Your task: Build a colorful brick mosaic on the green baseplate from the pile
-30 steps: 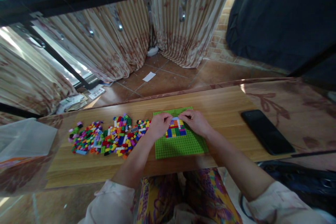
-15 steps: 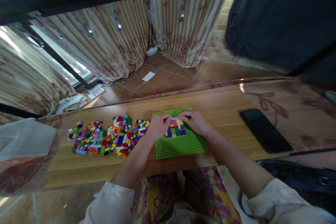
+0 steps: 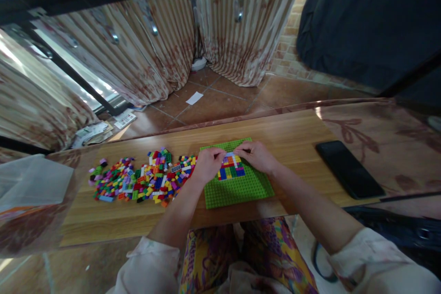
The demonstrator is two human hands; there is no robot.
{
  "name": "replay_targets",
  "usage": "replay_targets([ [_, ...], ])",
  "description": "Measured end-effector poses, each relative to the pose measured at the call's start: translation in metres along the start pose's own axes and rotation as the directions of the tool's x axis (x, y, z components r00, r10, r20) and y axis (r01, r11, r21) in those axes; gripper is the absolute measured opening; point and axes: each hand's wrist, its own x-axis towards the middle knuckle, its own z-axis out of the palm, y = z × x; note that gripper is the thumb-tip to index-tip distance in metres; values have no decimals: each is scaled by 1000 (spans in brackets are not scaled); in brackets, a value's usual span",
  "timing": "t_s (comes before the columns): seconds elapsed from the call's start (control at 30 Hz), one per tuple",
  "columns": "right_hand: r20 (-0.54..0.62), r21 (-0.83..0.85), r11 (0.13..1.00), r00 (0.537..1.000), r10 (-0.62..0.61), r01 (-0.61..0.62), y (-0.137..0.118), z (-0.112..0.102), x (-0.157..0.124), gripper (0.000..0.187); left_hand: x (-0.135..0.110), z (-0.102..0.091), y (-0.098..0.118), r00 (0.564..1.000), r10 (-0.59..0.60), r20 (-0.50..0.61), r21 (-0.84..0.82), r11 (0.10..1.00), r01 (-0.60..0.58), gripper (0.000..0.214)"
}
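Observation:
A green studded baseplate [image 3: 237, 193] lies on the wooden board, carrying a patch of coloured bricks [image 3: 231, 172] in rows of blue, red, yellow and other colours. At the patch's far edge is a light blue brick [image 3: 229, 154]. My left hand [image 3: 208, 165] pinches at its left end, thumb and fingers pressed together. From the other side my right hand [image 3: 257, 156] grips the right end in a similar pinch. The fingertips partly cover the brick, so its full length is hidden.
Left of the baseplate spreads a heap of loose bricks [image 3: 151, 179]. A translucent plastic container [image 3: 37, 179] stands at the far left. A black phone [image 3: 349, 170] lies on the right end of the wooden board [image 3: 131, 225]. Curtains [image 3: 237, 32] hang beyond the board.
Both hands stay pinched at the far edge of the brick patch, with hardly any movement. The camera view has shifted slightly.

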Motion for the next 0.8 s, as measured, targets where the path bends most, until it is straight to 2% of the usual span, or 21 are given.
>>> replay_targets([
  [0.2, -32, 55, 998, 999, -40, 42, -2, 1, -6, 25, -7, 4, -4, 997, 67, -46, -63, 996, -70, 24],
  [0.37, -8, 39, 999, 1000, -11, 12, -2, 1, -5, 22, -7, 6, -6, 996, 68, -50, -58, 996, -71, 23],
  [0.63, 9, 30, 999, 1000, -18, 18, 1, 2, -4, 24, -4, 0, -3, 997, 69, 25, 53, 996, -70, 25],
  [0.8, 1, 15, 1000, 1000, -3, 3, 0, 6, -5, 26, -7, 2, 5, 998, 61, -4, 141, 988, -60, 27],
])
